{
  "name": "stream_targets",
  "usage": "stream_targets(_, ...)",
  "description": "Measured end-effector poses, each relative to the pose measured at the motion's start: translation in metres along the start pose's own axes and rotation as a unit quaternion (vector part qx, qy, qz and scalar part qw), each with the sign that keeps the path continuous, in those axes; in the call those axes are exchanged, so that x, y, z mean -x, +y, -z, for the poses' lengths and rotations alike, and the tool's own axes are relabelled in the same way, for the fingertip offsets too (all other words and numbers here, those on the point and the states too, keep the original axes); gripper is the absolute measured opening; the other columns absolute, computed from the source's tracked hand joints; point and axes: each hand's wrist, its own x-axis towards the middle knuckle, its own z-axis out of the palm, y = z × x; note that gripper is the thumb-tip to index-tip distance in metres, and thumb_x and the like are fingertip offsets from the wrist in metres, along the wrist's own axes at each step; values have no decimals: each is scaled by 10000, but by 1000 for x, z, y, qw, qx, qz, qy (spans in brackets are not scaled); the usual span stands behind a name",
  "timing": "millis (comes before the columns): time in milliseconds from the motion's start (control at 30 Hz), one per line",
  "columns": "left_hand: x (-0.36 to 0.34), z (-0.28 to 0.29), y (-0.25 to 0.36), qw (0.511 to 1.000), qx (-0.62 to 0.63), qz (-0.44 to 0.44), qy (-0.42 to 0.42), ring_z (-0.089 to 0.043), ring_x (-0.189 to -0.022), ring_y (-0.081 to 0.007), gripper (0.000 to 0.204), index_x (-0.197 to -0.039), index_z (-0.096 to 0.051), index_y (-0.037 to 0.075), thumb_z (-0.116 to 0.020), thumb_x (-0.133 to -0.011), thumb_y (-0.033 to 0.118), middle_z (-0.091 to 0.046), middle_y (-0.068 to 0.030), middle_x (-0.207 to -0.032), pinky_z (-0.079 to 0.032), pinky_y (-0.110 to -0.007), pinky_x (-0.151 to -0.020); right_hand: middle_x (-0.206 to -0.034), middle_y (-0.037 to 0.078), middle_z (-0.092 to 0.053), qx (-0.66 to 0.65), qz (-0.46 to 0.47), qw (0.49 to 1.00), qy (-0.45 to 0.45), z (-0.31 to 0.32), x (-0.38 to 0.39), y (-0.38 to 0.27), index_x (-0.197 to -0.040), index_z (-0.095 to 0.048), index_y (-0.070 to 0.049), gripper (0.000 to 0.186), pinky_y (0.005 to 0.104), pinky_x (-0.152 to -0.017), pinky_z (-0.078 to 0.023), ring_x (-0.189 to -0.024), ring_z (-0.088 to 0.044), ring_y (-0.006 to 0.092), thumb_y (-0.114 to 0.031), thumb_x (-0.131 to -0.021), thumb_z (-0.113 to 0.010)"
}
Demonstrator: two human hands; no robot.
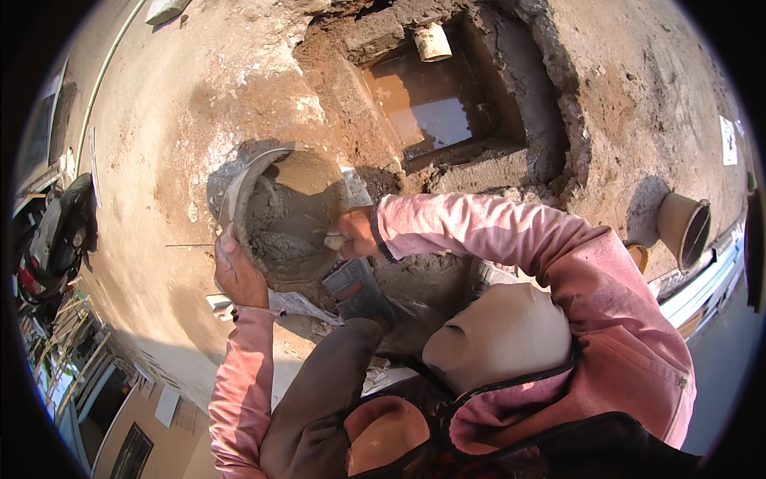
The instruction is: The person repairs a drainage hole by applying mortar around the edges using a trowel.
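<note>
Head view: one round pan [281, 209] of wet grey mortar, left hand [237, 275] clasping its rim, right hand [357, 233] closed on one trowel [335, 241] inside

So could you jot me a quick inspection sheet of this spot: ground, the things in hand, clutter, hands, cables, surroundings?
Surface: rough, dusty concrete ground, broken open around a pit.
Job's things: tilted pan of wet grey mortar.
Clutter: short pipe piece at the pit's edge; tan bucket lying on its side.
Hands: left hand grips the pan's rim; right hand reaches into the mortar.
Cables: a thin pale hose along the ground.
Surroundings: pit of muddy water.
</note>
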Motion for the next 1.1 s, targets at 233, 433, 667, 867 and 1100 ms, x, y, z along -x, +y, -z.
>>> stream_targets(233, 0, 10, 0, 1000, 10, 11, 17, -540, -956, -190, 562, -1125, -517, -42, -372, -950, 472, -578, -114, -1039, -423, -309, -867, -801, 31, -596, -465, 76, 882, 16, -42, 10, 28, -1229, -515, -46, 422, 254, -498, -443, -569, -555, 116, -156, -832, -602)
stream_targets(433, -22, 30, -7, 997, 57, 28, 31, -549, -941, -179, 512, -1123, -532, -40, -374, -964, 421, -594, -112, -1031, -436, -297, -850, -769, 42, -566, -452, 26, 892, 4, -14, 70, 11, -1290, -442, -19, 490, 243, -470, -417, -517, -515, 106, -164, -844, -586)
stream_targets(667, -33, 38, -4, 997, 9, 50, 62, -546, -984, -185, 503, -1141, -548, -36, -358, -971, 397, -591, -113, -1082, -419, -295, -881, -905, 43, -567, -359, -42, 923, 136, 14, 181, 46, -1313, -423, -28, 549, 229, -619, -453, -680, -541, 103, -173, -821, -615)
stream_targets(867, -30, 36, -10, 996, 40, 52, 60, -546, -984, -169, 486, -1150, -543, -35, -399, -965, 391, -597, -108, -1075, -418, -280, -879, -1070, 198, -590, 141, -67, 965, 211, 2, 213, 78, -1308, -417, -25, 566, 351, -771, -497, -871, -616, 315, -169, -792, -602)
stream_targets(1100, -31, 35, -12, 995, 62, 62, 50, -525, -1029, -165, 457, -1148, -552, -31, -405, -968, 362, -588, -104, -1098, -393, -279, -916, -993, 210, -574, 147, -129, 941, 276, -30, 178, 89, -1330, -374, -81, 564, 402, -717, -510, -847, -610, 361, -135, -806, -576)
